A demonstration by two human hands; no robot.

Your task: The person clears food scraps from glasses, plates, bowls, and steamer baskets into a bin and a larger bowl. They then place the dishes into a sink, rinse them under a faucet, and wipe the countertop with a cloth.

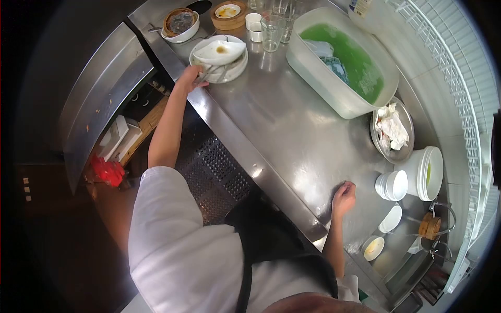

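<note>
At the upper left, my left hand (pixel 193 79) is closed on the near rim of a stack of white plates (pixel 237 72), beside some cutlery (pixel 209 73) lying on it. A white boat-shaped dish (pixel 219 50) with a brown stain rests on top of the stack. My right hand (pixel 344 196) is over the right part of the steel counter (pixel 276 115), with fingers curled and nothing visible in them. White stacked tubs (pixel 391 185) stand nearest to it.
A tub (pixel 313 78) of green liquid holds cloths. Glasses (pixel 272 32), small cups (pixel 254 31) and a bowl (pixel 180 34) stand at the back. A metal bowl (pixel 376 136) holds crumpled paper. A white bucket (pixel 415 172), bowl (pixel 373 248) and taps (pixel 443 208) are at right.
</note>
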